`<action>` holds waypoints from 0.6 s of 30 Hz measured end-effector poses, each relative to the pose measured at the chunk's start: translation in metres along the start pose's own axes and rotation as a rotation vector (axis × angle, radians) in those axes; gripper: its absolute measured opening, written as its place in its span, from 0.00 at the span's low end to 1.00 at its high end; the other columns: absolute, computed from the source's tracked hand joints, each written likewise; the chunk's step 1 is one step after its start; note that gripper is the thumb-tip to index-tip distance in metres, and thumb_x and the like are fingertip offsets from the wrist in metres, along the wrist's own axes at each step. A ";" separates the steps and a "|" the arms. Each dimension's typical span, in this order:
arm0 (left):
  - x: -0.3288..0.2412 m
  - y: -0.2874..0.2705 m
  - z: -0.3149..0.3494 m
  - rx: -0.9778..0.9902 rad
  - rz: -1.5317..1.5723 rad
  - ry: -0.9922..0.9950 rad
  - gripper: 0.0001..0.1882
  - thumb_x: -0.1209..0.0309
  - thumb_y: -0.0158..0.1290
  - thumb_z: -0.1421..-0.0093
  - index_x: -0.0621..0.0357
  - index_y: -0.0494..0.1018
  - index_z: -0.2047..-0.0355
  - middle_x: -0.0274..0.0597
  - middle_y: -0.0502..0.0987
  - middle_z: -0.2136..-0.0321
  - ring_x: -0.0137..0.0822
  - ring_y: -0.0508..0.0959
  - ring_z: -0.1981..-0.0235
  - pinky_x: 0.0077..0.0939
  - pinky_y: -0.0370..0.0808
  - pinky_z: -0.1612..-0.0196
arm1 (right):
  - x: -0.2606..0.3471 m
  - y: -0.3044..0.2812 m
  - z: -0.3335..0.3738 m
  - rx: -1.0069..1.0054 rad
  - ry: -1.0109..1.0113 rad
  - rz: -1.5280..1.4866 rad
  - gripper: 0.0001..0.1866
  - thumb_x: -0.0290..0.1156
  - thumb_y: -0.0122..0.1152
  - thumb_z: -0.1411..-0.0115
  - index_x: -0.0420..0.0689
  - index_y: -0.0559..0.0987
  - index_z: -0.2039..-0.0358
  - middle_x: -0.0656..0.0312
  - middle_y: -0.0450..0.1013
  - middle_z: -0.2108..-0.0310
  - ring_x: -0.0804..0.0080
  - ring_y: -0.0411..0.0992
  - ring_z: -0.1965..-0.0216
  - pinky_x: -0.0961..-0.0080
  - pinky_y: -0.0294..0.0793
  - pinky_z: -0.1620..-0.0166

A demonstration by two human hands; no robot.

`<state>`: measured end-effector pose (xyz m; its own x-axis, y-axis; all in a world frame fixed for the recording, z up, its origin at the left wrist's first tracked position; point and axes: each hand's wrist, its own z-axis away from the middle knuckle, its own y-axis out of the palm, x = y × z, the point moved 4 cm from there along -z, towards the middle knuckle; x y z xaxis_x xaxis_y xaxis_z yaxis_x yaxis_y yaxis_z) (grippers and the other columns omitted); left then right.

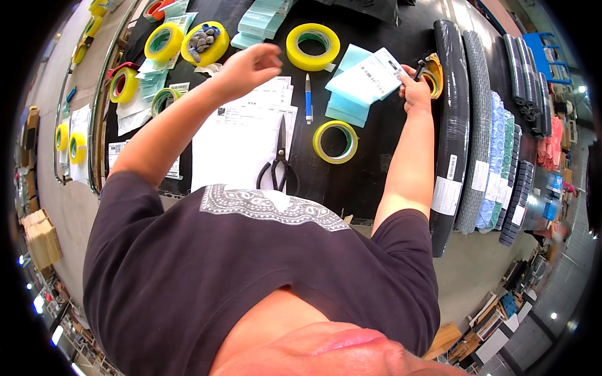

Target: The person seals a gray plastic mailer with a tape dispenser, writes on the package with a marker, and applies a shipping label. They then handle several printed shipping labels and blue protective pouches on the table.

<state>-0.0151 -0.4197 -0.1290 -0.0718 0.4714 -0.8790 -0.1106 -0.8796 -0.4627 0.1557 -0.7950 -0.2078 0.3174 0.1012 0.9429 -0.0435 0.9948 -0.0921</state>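
Note:
My left hand (256,64) is raised over the table, fingers curled in, and nothing shows in them. Left of it is a yellow tape roll (216,42) with grey pebble-like pieces in its core. My right hand (416,92) closes around the black handle of a yellow tape dispenser (434,70); its fingertips are partly hidden. Beside those fingers a white printed label (376,74) lies over light blue slips (346,110). Between my arms are a large tape roll (330,57), a blue and white pen (308,103), a smaller tape roll (348,155) and black scissors (279,164) on printed papers (216,147).
Long wrapped rolls, one black (446,125) and one grey (478,113), border the right side. More tape rolls (125,86) and blue slips (153,72) sit at the left near a metal rail (94,125). A slip stack (260,25) lies at the back.

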 end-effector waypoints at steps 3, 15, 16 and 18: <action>0.028 -0.018 0.046 -0.003 -0.054 -0.046 0.24 0.73 0.56 0.38 0.64 0.66 0.42 0.44 0.78 0.56 0.32 0.78 0.54 0.26 0.74 0.48 | -0.007 0.006 -0.008 -0.062 -0.016 0.081 0.21 0.23 0.65 0.41 0.43 0.76 0.47 0.70 0.70 0.73 0.84 0.63 0.82 0.84 0.61 0.80; 0.065 -0.017 0.186 -0.385 -0.484 0.084 0.18 0.78 0.61 0.48 0.61 0.75 0.56 0.48 0.77 0.56 0.51 0.74 0.52 0.39 0.71 0.46 | -0.063 -0.044 0.032 -0.234 -0.135 0.407 0.20 0.26 0.64 0.45 0.37 0.76 0.51 0.60 0.74 0.67 0.70 0.73 0.67 0.71 0.74 0.59; 0.065 -0.010 0.187 -0.351 -0.492 0.117 0.18 0.78 0.61 0.49 0.61 0.75 0.56 0.48 0.77 0.55 0.51 0.74 0.50 0.40 0.70 0.45 | -0.070 -0.047 0.038 -0.269 -0.189 0.514 0.21 0.24 0.62 0.46 0.36 0.75 0.50 0.56 0.75 0.65 0.63 0.75 0.65 0.68 0.74 0.57; 0.058 0.005 0.191 -0.293 -0.511 0.143 0.18 0.79 0.60 0.49 0.61 0.74 0.57 0.47 0.77 0.54 0.52 0.73 0.47 0.42 0.70 0.43 | -0.067 -0.036 0.060 -0.290 -0.278 0.756 0.24 0.22 0.58 0.47 0.34 0.73 0.47 0.48 0.75 0.61 0.52 0.75 0.58 0.61 0.73 0.52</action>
<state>-0.2094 -0.3842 -0.1606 0.0544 0.8431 -0.5349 0.1828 -0.5351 -0.8248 0.0793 -0.8383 -0.2487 0.0555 0.7695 0.6362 0.1058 0.6290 -0.7701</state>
